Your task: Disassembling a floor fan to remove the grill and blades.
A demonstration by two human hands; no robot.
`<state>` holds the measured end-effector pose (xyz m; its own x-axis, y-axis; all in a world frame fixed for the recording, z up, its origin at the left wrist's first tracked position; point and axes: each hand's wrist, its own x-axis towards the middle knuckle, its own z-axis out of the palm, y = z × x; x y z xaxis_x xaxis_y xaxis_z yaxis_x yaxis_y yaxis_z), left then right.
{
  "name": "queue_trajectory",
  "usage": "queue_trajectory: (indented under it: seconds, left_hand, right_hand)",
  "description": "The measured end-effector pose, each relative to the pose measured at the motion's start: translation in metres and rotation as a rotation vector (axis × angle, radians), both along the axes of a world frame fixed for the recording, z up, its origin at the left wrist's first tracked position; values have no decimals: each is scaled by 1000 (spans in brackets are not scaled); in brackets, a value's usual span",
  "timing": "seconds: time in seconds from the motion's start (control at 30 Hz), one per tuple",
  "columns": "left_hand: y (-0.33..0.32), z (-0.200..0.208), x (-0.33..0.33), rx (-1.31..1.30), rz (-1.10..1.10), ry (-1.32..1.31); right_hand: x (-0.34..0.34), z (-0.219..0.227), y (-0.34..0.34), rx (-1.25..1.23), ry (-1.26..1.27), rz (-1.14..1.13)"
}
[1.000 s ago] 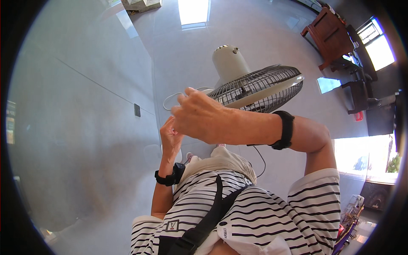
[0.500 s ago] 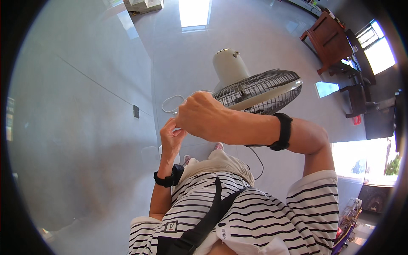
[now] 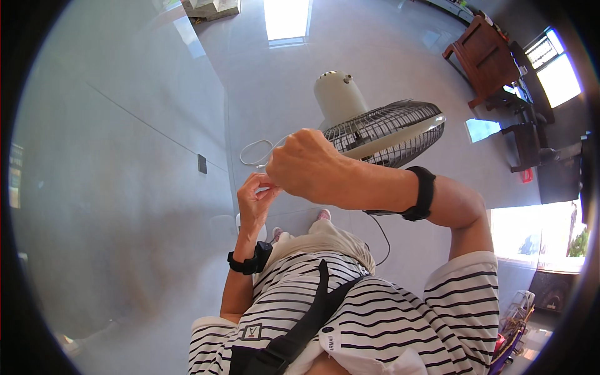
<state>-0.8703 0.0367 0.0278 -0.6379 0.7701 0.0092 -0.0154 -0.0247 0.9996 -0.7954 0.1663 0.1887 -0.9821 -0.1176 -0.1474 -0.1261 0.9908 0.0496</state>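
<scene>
My right hand (image 3: pixel 304 164) is closed in a fist, its back toward me, in front of the near left edge of an electric fan (image 3: pixel 340 100). My left hand (image 3: pixel 254 199) meets it from below left, thumb and fingers pinched together at the right hand's fingertips. Whatever they hold between them is hidden by the right hand. A small pale bit shows just above the fingers; I cannot tell what it belongs to. The fan has a cream motor housing and a dark wire grille (image 3: pixel 406 119) with a pale ring round it, facing down and right.
A thin white cord (image 3: pixel 245 152) loops behind my hands. On the left rises a glossy grey wall with a dark socket plate (image 3: pixel 202 164). Wooden furniture (image 3: pixel 484 59) stands at the far right on the shiny floor. A dark cable (image 3: pixel 386 240) hangs right of my waist.
My right hand has shifted slightly right, its wrist turning a little. My left hand stays pinched against it. The fan looks unchanged.
</scene>
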Motion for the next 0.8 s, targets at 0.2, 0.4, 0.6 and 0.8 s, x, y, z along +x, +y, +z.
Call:
queue_trajectory:
  seconds: [0.2, 0.4, 0.6, 0.8]
  left_hand:
    - [0, 5, 1, 18, -5, -43]
    - [0, 2, 0, -10, -11, -29]
    - [0, 0, 0, 18, -8, -10]
    - [0, 8, -1, -51, -39, 42]
  right_hand:
    - [4, -17, 2, -117, 334, 92]
    - [5, -15, -1, -143, 258, -78]
    - [3, 4, -4, -5, -140, -30]
    - [11, -8, -1, -185, 192, 27]
